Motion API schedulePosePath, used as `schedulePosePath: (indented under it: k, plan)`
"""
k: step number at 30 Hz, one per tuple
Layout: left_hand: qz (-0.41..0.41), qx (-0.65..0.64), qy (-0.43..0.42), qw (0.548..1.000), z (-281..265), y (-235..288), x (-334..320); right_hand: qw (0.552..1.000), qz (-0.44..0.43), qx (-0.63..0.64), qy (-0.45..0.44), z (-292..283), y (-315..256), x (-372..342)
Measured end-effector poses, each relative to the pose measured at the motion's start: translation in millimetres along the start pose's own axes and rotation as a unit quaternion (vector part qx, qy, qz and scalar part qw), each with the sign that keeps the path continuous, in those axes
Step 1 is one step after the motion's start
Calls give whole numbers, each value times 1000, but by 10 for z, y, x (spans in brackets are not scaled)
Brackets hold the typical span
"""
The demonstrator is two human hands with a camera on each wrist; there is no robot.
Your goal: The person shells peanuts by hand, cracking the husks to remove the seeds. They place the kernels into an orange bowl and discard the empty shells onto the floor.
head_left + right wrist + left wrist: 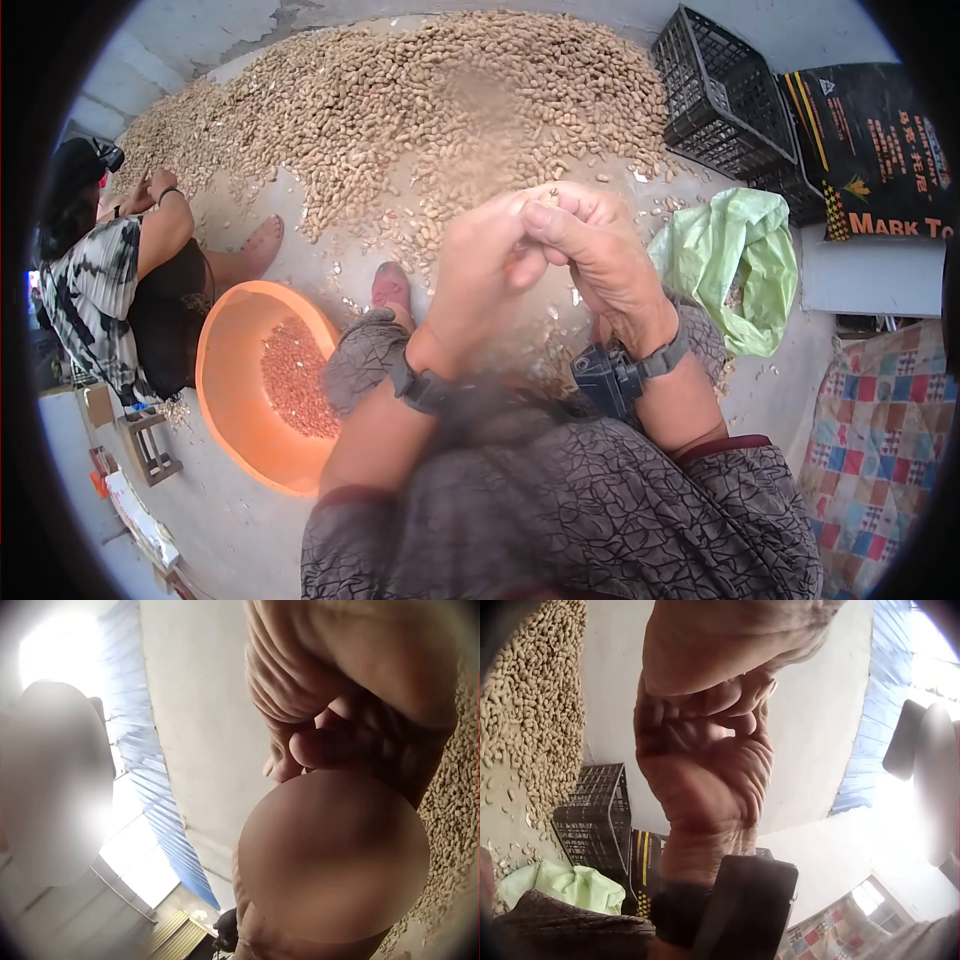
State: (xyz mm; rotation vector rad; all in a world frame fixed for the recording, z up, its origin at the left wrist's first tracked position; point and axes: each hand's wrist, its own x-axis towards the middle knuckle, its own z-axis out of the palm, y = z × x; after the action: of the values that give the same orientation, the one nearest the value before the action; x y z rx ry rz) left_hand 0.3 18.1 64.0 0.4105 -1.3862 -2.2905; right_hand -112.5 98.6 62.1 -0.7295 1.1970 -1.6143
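Both hands meet over the floor in front of the lap, fingertips together. Between the thumb and fingers of my right hand (605, 250) a small tan peanut (549, 198) is pinched, mostly covered by the fingertips. My left hand (482, 255) has its fingers curled in against the same peanut from the other side. In the left wrist view the right hand (705, 776) shows its palm side with bent fingers. The right wrist view shows the left hand (330, 862) partly blurred, and the peanut is hidden there.
A large heap of unshelled peanuts (400, 110) covers the floor ahead. An orange basin (225, 400) of reddish shelled peanuts (295, 380) stands left. On the right are a green plastic bag (700, 240), black crate (700, 100) and black sack (870, 140). Another person (110, 270) sits left by the heap.
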Motion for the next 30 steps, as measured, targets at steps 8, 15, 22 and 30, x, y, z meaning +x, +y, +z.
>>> schedulePosePath:
  k: [8, 15, 22, 30]
  plan:
    - [45, 3, 92, 995, 56, -47, 25, 988, -36, -91, 117, 71, -160, -54]
    - [131, 90, 106, 982, 144, -93, 24, 998, 12, 4, 67, 46, -92, 4]
    - [110, 107, 147, 977, 161, -230, 96, 990, 10, 2, 142, 90, 0, 25]
    - [86, -27, 155, 984, 126, -323, 186, 979, -64, -56, 185, 155, 69, 36]
